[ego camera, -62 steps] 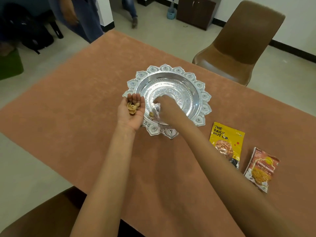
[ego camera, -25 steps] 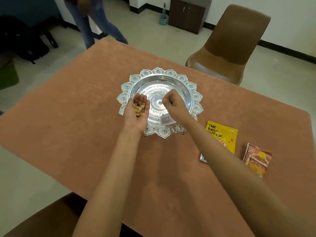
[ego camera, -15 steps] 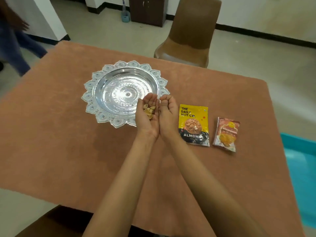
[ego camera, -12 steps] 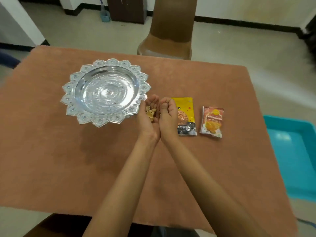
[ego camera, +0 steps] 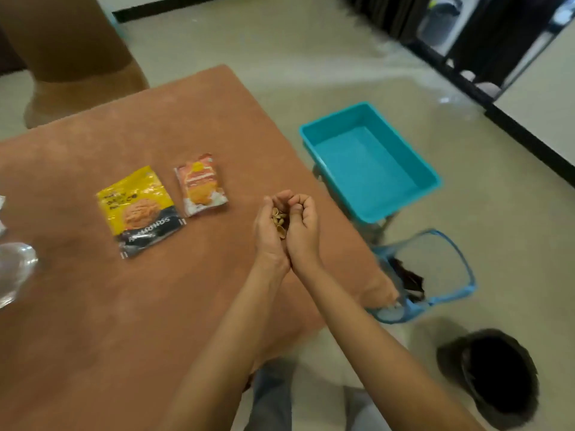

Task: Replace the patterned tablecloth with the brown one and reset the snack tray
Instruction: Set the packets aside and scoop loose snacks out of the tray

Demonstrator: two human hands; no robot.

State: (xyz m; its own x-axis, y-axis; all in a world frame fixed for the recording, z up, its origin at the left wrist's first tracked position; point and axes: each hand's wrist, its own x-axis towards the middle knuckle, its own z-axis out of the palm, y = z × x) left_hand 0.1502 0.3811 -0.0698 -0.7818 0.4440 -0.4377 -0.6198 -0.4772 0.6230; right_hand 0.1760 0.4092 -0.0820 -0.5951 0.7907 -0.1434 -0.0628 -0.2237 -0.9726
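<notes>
Brown plush tablecloth point(ego camera: 124, 306) lies flat over the counter, which is hidden beneath it; beige floor point(ego camera: 280, 51) fills the background.

Far left: part of a shiny silver metal tray point(ego camera: 15, 265), blurred and cut by the frame edge, rests on the tablecloth. Upper left: a brown moulded chair point(ego camera: 71, 57) stands at the far side of the counter.

Left of centre: a yellow-and-black foil snack packet point(ego camera: 140, 209) lies flat on the tablecloth, its print blurred. Just beside it, to the right and apart from it, lies a smaller orange foil snack packet point(ego camera: 200, 185).

Centre: the left hand point(ego camera: 269, 234) and the right hand point(ego camera: 303, 228) are pressed side by side, palms up, above the right edge of the counter. Both are cupped, fingers curled inward, and between them they hold a small heap of pale tan nut shells point(ego camera: 280, 220).

Right of the counter: a teal rectangular plastic tub point(ego camera: 370, 160) sits on a low stand, interior bare. Nearer the camera stands a blue-rimmed mesh bin point(ego camera: 441, 275) on the floor, touching the hanging corner of the tablecloth, with something dark inside it.

Lower right: a dark round object point(ego camera: 497, 374), too blurred to identify. Bottom centre: the person's grey trousers point(ego camera: 270, 396).
</notes>
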